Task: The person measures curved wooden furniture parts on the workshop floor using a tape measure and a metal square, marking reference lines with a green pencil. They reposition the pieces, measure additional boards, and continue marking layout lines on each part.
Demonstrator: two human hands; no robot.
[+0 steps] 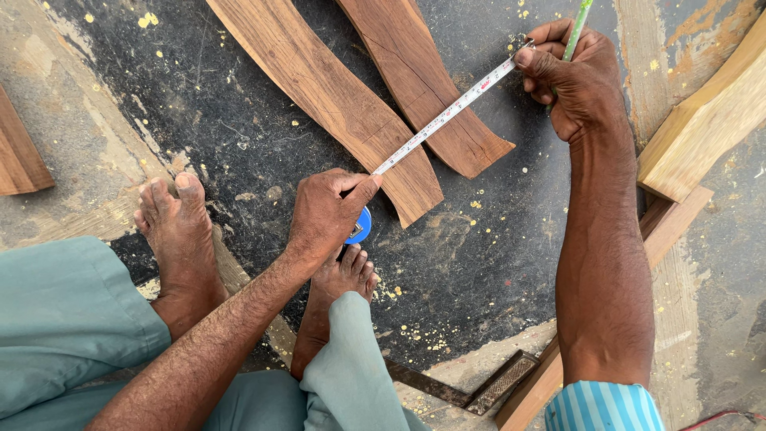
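Note:
My left hand (325, 211) grips a blue tape measure case (359, 227) low on the floor, thumb pressed on the tape. The white tape blade (447, 116) runs up and right across two curved brown wooden boards (335, 100) (427, 84). My right hand (576, 78) pins the tape's far end against the floor beside the right board and also holds a green pencil (576, 28) upright between its fingers.
My bare feet (177, 231) (335, 295) rest on the dark, paint-flecked floor. A pale wooden block (706, 120) lies at the right over a darker plank (670, 223). Another board edge (20, 156) shows at the left. A metal file (503, 383) lies near the bottom.

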